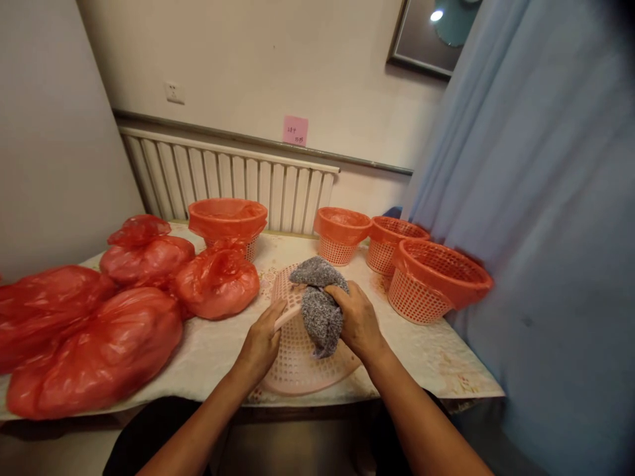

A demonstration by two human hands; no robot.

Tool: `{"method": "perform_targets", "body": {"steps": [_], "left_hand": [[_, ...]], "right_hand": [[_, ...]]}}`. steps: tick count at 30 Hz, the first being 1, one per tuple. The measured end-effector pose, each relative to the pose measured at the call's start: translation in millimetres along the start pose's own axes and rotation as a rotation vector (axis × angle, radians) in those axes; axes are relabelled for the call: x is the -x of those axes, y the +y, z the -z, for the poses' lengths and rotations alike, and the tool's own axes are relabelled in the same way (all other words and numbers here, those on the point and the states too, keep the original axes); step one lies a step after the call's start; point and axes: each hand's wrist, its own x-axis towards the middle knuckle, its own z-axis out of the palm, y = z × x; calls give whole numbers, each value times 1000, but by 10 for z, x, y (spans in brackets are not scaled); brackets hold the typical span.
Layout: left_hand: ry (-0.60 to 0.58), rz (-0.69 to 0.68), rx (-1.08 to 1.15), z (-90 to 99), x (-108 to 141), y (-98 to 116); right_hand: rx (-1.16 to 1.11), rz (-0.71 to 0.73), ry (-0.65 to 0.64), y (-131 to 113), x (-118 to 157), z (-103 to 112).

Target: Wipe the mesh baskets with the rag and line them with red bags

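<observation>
A pale pink perforated plastic basket (pixel 292 360) lies tipped over on the table, its wide rim toward me. My left hand (pixel 260 344) is closed on the basket's base edge on the left side. In my right hand (pixel 360 324) is a bunched grey speckled cloth (pixel 322 317), pressed against or just over the base of the basket; I cannot tell which. The cloth hides part of the base and the fingertips of my right hand.
Several full red plastic bags (pixel 99 350) crowd the left of the table. Behind stands a basket lined with a red bag (pixel 228 221); three more lined baskets (pixel 421 291) stand at the right, by a blue curtain (pixel 546 231). A radiator (pixel 238 172) lines the wall.
</observation>
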Motion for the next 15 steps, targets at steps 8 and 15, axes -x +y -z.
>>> {"method": "perform_targets", "body": {"steps": [8, 15], "left_hand": [[32, 15, 0, 38, 89, -90], [76, 51, 7, 59, 168, -161]], "right_hand": [[-229, -298, 294, 531, 472, -238], [-484, -791, 557, 711, 1179, -886]]}}
